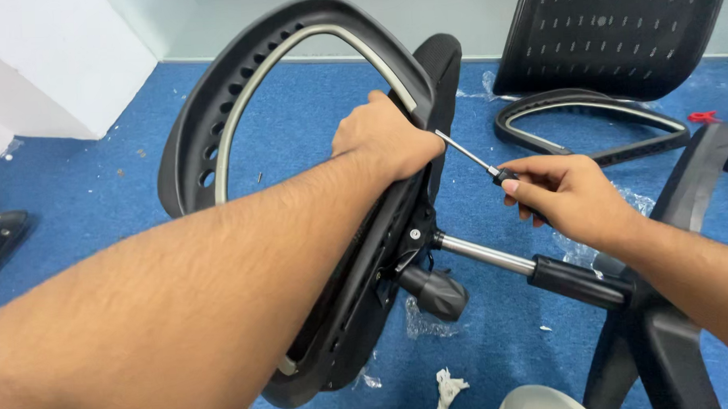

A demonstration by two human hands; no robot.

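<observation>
Screwdriver [492, 169] sits clamped in our right hand [569, 199], shaft running up-left to the armrest loop [295, 78]. Our left hand [386, 139] grips that loop right at the tip; seat lies tipped on blue carpet [312, 109].

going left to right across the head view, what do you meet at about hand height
black armrest loop → left hand gripping the chair frame → screwdriver → right hand holding it → black chair base leg
</observation>
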